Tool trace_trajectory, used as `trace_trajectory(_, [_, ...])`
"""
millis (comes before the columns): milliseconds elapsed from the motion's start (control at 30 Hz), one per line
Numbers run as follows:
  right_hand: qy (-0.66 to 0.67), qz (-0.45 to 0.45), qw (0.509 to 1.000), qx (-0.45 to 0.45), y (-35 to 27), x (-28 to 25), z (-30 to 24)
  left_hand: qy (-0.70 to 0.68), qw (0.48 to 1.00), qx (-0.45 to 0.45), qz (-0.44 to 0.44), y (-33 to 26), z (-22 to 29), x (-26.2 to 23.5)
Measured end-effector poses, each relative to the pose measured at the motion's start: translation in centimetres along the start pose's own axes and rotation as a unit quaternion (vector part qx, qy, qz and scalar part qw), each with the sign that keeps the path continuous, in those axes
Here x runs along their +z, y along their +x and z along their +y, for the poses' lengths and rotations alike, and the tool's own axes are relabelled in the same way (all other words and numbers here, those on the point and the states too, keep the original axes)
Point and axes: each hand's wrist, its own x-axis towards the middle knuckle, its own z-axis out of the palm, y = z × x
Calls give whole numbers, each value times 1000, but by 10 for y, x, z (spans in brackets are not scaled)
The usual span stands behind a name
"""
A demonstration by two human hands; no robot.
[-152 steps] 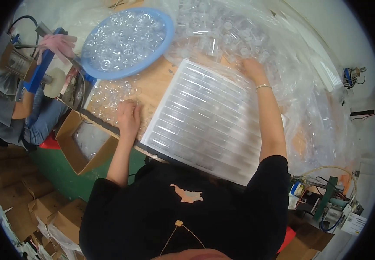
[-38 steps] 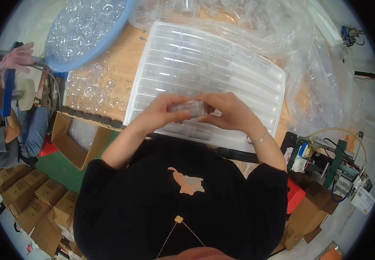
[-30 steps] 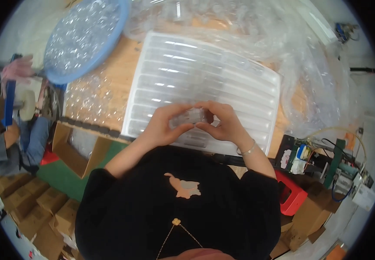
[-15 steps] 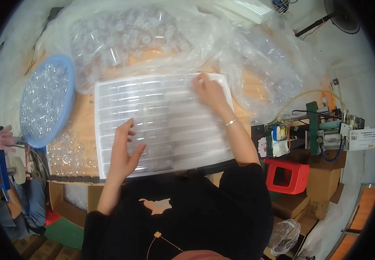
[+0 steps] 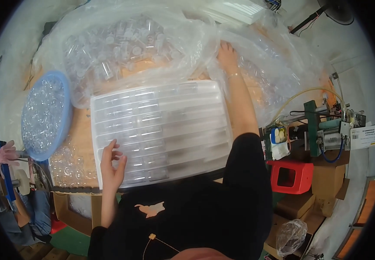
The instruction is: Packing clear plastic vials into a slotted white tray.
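Note:
A white ribbed tray (image 5: 192, 123) lies in front of me, with clear plastic tubes (image 5: 140, 132) lined up in the rows of its left half. One more clear piece lies in the far row's right half. My left hand (image 5: 113, 167) hovers at the near left of the tray, fingers apart and lightly curled, holding nothing. Beyond the tray's far right corner, my right hand (image 5: 227, 57) reaches to the clear plastic sheeting (image 5: 205, 41). Its fingers look spread against the sheeting, with nothing visible in them.
A blue basin (image 5: 68, 113) of small clear parts stands at the left, with loose clear parts (image 5: 68, 167) beside it. Clear containers (image 5: 129, 43) lie under the sheeting at the back. A green-framed machine (image 5: 312, 128) and a red plastic frame (image 5: 289, 177) are at the right.
My right hand has left the tray's far row and moved away and right to the sheeting. My left hand has shifted slightly left and nearer. A clear piece now shows in the far row.

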Motion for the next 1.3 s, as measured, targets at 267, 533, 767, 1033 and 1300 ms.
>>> trace_trajectory(267, [94,-243,954,146,-38,-18,59,4,998,16,62,1,-6,-24])
trace_trajectory(533, [-80,-194,968,138,-34,-140,-4,36,977,-42,206,-16,-51,-81])
trace_trajectory(767, [153,16,983,-95,34,-83,-177,19,939,9,343,-2,-54,-116])
trace_trajectory(1033, [65,-191,977,65,54,-22,-174,315,916,38,246,-20,-63,-90])
trace_trajectory(1300, [457,-107,883,-8,-37,-151,-202,402,885,8,233,-23,-90,-83])
